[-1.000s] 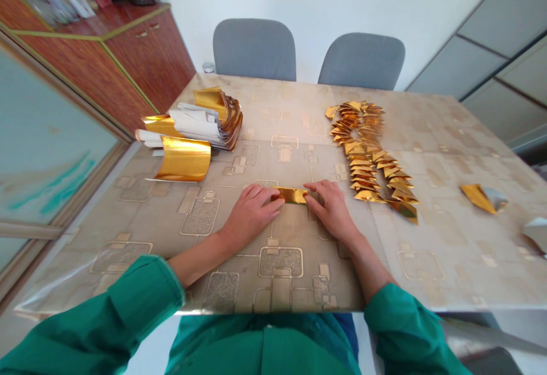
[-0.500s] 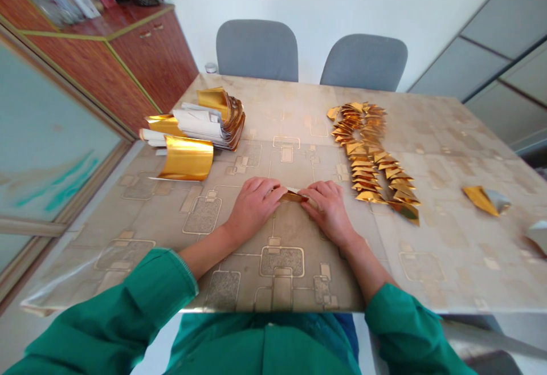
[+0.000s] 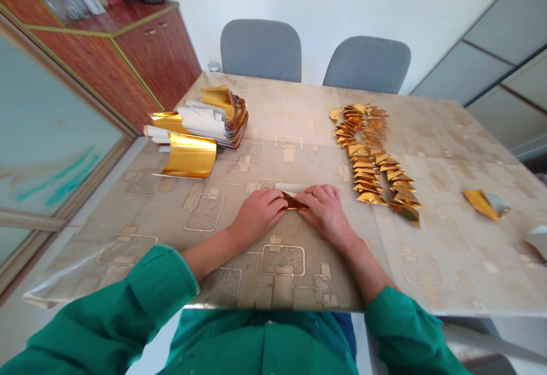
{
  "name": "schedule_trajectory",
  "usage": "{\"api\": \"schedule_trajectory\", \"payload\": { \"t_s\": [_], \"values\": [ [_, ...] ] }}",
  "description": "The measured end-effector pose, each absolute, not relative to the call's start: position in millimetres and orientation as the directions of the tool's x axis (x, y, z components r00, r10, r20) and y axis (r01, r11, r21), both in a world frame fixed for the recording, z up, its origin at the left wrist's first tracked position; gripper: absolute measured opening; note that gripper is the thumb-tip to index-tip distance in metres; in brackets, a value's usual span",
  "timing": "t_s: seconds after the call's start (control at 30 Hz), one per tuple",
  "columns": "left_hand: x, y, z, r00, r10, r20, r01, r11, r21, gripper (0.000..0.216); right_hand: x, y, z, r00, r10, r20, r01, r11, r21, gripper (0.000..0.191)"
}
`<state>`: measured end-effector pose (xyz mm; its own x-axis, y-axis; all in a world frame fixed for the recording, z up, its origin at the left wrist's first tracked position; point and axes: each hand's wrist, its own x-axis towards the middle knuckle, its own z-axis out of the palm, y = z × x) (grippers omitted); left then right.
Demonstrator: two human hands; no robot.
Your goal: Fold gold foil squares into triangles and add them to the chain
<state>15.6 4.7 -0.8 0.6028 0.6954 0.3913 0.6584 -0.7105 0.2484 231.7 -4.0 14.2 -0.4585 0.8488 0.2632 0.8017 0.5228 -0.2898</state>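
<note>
A sheet of gold foil paper (image 3: 294,201) lies on the table in front of me, partly folded, its white edge showing along the far side. My left hand (image 3: 260,214) pinches its left end, fingers closed. On the right end my right hand (image 3: 327,212) presses with bent fingers; its fingertips cover part of the sheet. Right of my hands, folded gold paper pieces (image 3: 365,170) stand packed in curving rows. To the left lies a stack of gold and white paper sheets (image 3: 209,121), with one curled gold sheet (image 3: 192,155) nearest me.
A patterned cloth covers the table (image 3: 239,278). A loose gold paper piece (image 3: 485,204) lies far right, near a pale object (image 3: 537,241) at the frame's edge. Two grey chairs (image 3: 261,50) stand behind the table, and a wooden cabinet (image 3: 149,56) at the back left.
Both hands have moved slightly toward me with the paper between them. More of its gold face and of the white edge behind now shows.
</note>
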Motion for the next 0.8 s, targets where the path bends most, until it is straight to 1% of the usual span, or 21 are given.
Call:
{"api": "schedule_trajectory", "payload": {
  "t_s": [0.1, 0.17, 0.27, 0.37, 0.43, 0.6, 0.8],
  "values": [
    [15.1, 3.4, -3.5, 0.6, 0.692, 0.403, 0.66, -0.712, 0.24, 0.015, 232.0, -5.5, 15.2, -0.443, 0.847, 0.293, 0.816, 0.517, -0.26, 0.042],
    [15.0, 4.1, -4.4, 0.595, 0.697, 0.4, 0.673, -0.704, 0.227, 0.016, 232.3, -6.4, 15.1, -0.453, 0.826, 0.336, 0.809, 0.539, -0.233, 0.047],
    [15.4, 4.8, -3.8, 0.588, 0.715, 0.377, 0.68, -0.69, 0.247, 0.016, 232.7, -6.6, 13.4, -0.511, 0.788, 0.344, 0.767, 0.598, -0.231, 0.04],
    [15.8, 3.9, -1.4, 0.591, 0.729, 0.345, 0.68, -0.68, 0.274, 0.017, 233.1, -5.1, 10.8, -0.546, 0.789, 0.283, 0.748, 0.611, -0.261, 0.019],
    [15.1, 3.0, -0.1, 0.59, 0.741, 0.321, 0.69, -0.669, 0.275, 0.017, 233.7, -3.7, 9.7, -0.531, 0.809, 0.253, 0.756, 0.587, -0.291, 0.01],
    [10.2, 4.0, 0.6, 0.534, 0.787, 0.31, 0.737, -0.612, 0.285, 0.013, 237.4, -0.5, 10.2, -0.461, 0.864, 0.201, 0.752, 0.501, -0.428, 0.013],
    [9.0, 7.5, 1.9, 0.421, 0.859, 0.29, 0.777, -0.507, 0.373, 0.01, 240.2, 3.1, 8.2, -0.368, 0.917, 0.154, 0.734, 0.388, -0.558, 0.019]
  ]
}}
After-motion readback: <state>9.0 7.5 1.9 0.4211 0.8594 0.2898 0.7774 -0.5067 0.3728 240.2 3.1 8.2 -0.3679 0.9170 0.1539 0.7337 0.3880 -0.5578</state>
